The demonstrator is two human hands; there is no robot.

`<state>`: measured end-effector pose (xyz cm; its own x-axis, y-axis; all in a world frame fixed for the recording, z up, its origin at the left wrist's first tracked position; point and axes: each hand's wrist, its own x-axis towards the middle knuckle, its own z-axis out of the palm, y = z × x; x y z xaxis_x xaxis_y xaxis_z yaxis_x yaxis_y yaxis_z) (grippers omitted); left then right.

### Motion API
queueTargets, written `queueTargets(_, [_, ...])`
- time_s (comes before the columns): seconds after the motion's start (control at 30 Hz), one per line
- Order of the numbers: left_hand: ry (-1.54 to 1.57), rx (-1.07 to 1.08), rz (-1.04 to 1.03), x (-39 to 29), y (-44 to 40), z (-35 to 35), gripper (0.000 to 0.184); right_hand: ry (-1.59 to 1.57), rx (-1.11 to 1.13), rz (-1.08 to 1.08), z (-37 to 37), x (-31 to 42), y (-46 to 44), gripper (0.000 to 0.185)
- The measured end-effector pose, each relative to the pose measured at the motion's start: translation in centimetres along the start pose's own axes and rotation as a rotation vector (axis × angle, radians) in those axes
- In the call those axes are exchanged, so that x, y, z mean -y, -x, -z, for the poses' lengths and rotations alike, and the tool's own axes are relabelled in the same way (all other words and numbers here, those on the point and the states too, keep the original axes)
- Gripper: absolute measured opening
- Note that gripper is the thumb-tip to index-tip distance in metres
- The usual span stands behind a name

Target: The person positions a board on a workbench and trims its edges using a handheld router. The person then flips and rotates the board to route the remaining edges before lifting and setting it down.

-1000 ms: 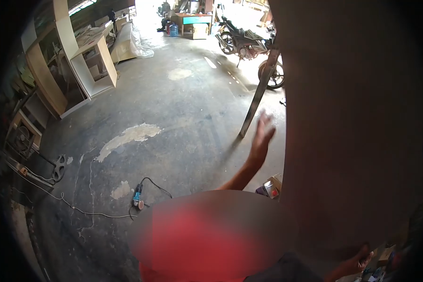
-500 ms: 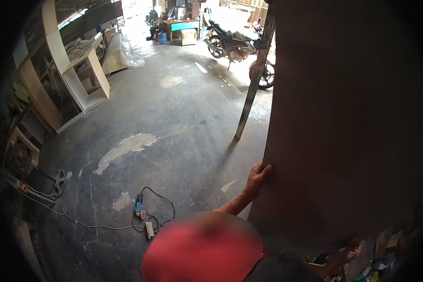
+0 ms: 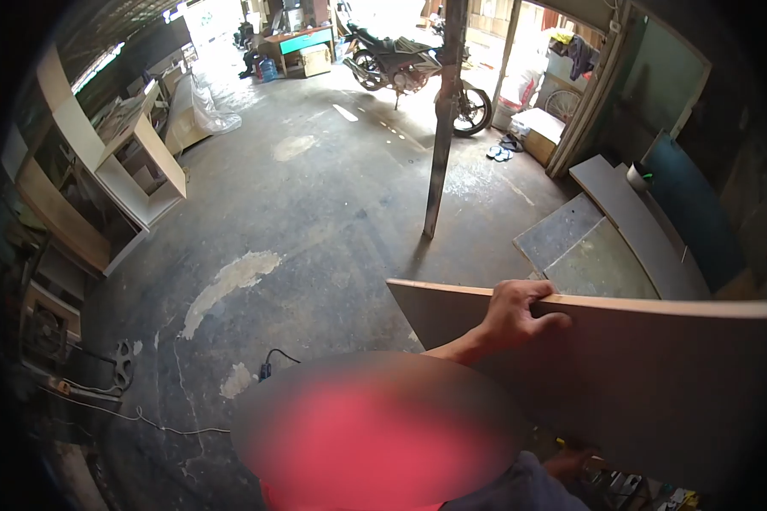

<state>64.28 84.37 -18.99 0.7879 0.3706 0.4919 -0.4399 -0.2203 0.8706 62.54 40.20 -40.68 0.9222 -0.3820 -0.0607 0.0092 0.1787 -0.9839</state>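
Note:
A large board [image 3: 656,383] with a dark grey face and a pale wood-coloured edge stands tilted on edge at the lower right. My left hand [image 3: 518,313] is closed over its upper edge, thumb on the grey face and fingers over the top. Lower down, my right hand [image 3: 571,462] is in shadow at the board's near end, closed on it, with its fingers partly hidden. A blurred red patch covers the bottom middle of the view.
A thin post [image 3: 441,153] rises from the concrete floor ahead. Beyond stands a motorcycle [image 3: 405,64]. Flat panels [image 3: 631,213] lie at right; cabinet frames [image 3: 145,162] stand left. A power tool [image 3: 266,371] with a cord is partly hidden on the floor.
The board has swung down from nearly filling the right side, so its pale edge and the floor behind now show. My left hand has moved right along with it; my right hand appears farther left.

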Motion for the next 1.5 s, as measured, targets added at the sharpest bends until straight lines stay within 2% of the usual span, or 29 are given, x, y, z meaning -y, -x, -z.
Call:
queueTargets(0.07, [-0.252, 0.085, -0.008, -0.4, -1.5, -2.6, 0.051, -0.090, -0.012, -0.126, -0.3, -1.9, 0.7, 0.058])
queueTargets(0.13, [-0.208, 0.048, -0.028, -0.3, -2.5, -6.3, 0.052, -0.168, 0.001, -0.235, -1.2, -3.8, 0.7, 0.060])
queueTargets(0.23, [-0.298, 0.150, -0.020, -0.2, -4.4, -10.9, 0.046, -0.270, 0.040, -0.370, -2.5, -6.1, -0.3, 0.062])
queueTargets(0.37, [-0.384, 0.260, -0.081, 1.7, -7.3, -16.8, 0.049, -0.397, 0.095, -0.499, -3.4, -8.4, -2.1, 0.066])
queueTargets(0.57, [-0.472, 0.384, -0.158, 4.2, -12.1, -22.4, 0.048, -0.623, 0.114, -0.584, -4.0, -10.4, -1.9, 0.071])
queueTargets(0.63, [-0.469, 0.486, -0.025, 4.5, -14.1, -23.9, 0.049, -0.710, 0.067, -0.576, -5.0, -11.0, -0.9, 0.072])
queueTargets(0.67, [-0.512, 0.513, -0.082, 4.9, -15.2, -24.8, 0.049, -0.735, 0.033, -0.562, -5.2, -11.6, -0.3, 0.073])
queueTargets(0.7, [-0.567, 0.564, -0.053, 4.9, -16.5, -25.5, 0.049, -0.778, 0.037, -0.578, -4.6, -14.1, -0.9, 0.072])
queueTargets(0.73, [-0.572, 0.571, -0.079, 6.0, -17.7, -26.5, 0.048, -0.820, 0.040, -0.596, -4.0, -16.5, -1.4, 0.071])
queueTargets(0.77, [-0.581, 0.592, -0.078, 6.9, -18.9, -27.2, 0.049, -0.831, -0.027, -0.569, -4.9, -15.4, -1.3, 0.071])
queueTargets(0.83, [-0.572, 0.644, -0.100, 8.9, -20.9, -28.7, 0.050, -0.819, 0.082, -0.582, -9.7, -10.9, -2.1, 0.083])
queueTargets(0.87, [-0.620, 0.649, -0.098, 9.8, -20.1, -28.9, 0.050, -0.837, 0.042, -0.543, -10.3, -10.2, -1.0, 0.083])
queueTargets(0.9, [-0.665, 0.647, -0.093, 11.2, -20.3, -29.8, 0.051, -0.681, -0.177, -0.738, -10.9, -9.3, -1.3, 0.086])
queueTargets(0.97, [-0.661, 0.708, -0.089, 14.2, -20.9, -31.2, 0.054, -0.584, -0.149, -0.665, -12.6, -6.8, -1.9, 0.093])
queueTargets(1.1, [-0.738, 0.839, -0.003, 20.7, -24.9, -34.9, 0.060, -0.591, -0.223, -0.715, -15.6, -10.2, -5.0, 0.091])
queueTargets(1.2, [-0.758, 0.930, 0.006, 25.4, -26.6, -37.4, 0.061, -0.607, -0.179, -0.723, -16.8, -12.4, -6.7, 0.092])
queueTargets(1.3, [-0.766, 0.956, -0.026, 30.6, -27.4, -39.9, 0.063, -0.628, -0.256, -0.735, -18.3, -13.1, -8.5, 0.092])
queueTargets(1.37, [-0.760, 0.958, -0.051, 32.4, -28.1, -41.4, 0.063, -0.642, -0.280, -0.737, -18.7, -13.6, -9.5, 0.092])
queueTargets(1.5, [-0.810, 1.097, -0.018, 35.3, -29.3, -44.1, 0.067, -0.658, -0.318, -0.691, -19.6, -13.4, -11.2, 0.088])
